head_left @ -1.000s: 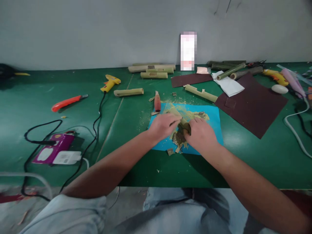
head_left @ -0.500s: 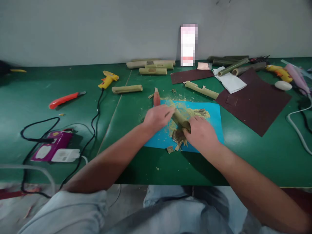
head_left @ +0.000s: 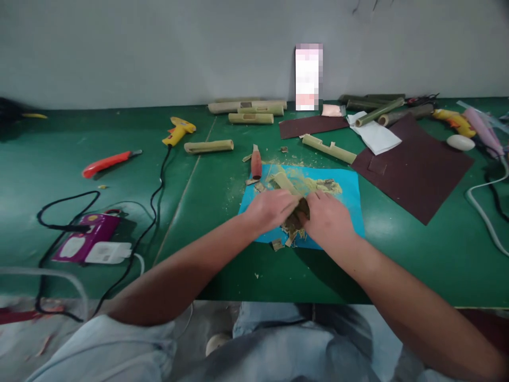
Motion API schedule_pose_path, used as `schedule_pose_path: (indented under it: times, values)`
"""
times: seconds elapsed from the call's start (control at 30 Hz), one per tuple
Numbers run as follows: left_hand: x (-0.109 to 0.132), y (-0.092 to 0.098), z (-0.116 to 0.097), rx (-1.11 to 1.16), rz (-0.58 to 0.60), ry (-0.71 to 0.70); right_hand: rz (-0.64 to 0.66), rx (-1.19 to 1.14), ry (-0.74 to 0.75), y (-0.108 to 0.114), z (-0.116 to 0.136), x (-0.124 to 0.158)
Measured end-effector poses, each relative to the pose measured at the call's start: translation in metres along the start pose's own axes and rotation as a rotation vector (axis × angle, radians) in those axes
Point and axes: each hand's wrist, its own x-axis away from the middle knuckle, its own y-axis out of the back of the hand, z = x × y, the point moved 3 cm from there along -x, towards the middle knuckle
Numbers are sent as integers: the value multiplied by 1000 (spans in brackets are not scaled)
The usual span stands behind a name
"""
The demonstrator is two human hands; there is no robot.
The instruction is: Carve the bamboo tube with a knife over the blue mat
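A pale bamboo tube (head_left: 287, 183) lies at a slant over the blue sheet (head_left: 350, 212), its near end between my hands. My right hand (head_left: 330, 216) grips that near end from the right. Over the tube, my left hand (head_left: 274, 208) is closed, pressing what looks like a small dark piece of sandpaper, mostly hidden by the fingers. Yellowish dust and shavings (head_left: 326, 185) cover part of the sheet, with dark scraps below the tube. Just beyond my left hand lies a short knife with a reddish wooden handle (head_left: 256, 164).
Further bamboo pieces (head_left: 209, 146) lie behind. To the left are a yellow glue gun (head_left: 178, 131), a red cutter (head_left: 107, 164) and a purple box (head_left: 89, 236) with cables. Brown sheets (head_left: 421, 180), a white cloth (head_left: 376, 135) and a white oval object (head_left: 460, 142) sit right. A phone (head_left: 308, 77) leans on the wall.
My left hand has slid along the tube toward me, close to my right hand, uncovering the knife handle. My right hand stays at the tube's near end.
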Motion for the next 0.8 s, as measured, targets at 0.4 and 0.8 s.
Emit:
schedule_pose_path:
  times: [0.4, 0.8]
  values:
    - [1, 5, 13, 92, -230, 95, -28, -9, -16, -1, -2, 0]
    - [0, 8, 34, 97, -318, 165, -77, 36, 2, 0, -2, -2]
